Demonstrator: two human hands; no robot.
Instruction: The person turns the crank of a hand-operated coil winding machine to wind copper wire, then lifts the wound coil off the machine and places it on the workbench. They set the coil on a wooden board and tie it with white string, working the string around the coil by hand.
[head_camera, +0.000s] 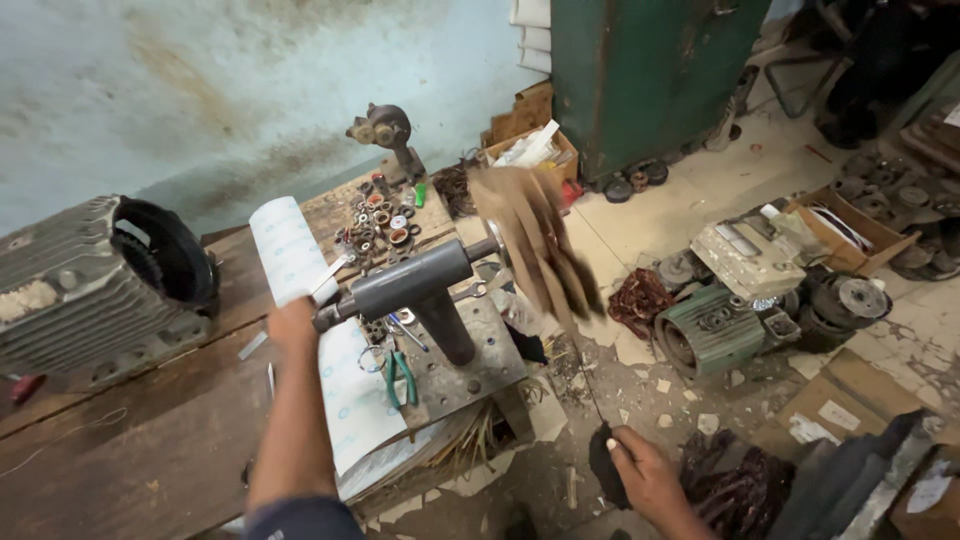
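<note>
My left hand (292, 322) grips the crank end of a grey winding machine (415, 285) bolted on the wooden workbench (150, 440). The wooden former (535, 240) on the machine's shaft is blurred by spinning. My right hand (640, 470) is low at the bench's right, pinching a dark cloth (605, 462) around a thin wire that runs up to the former.
A finned grey motor housing (100, 280) sits at the bench's left. A white sheet roll (290, 250), green-handled pliers (402, 375) and several small rings (380, 222) lie by the machine. Motors (715, 325), copper coils (640, 298), cardboard boxes (850, 225) and a green cabinet (650, 70) crowd the floor.
</note>
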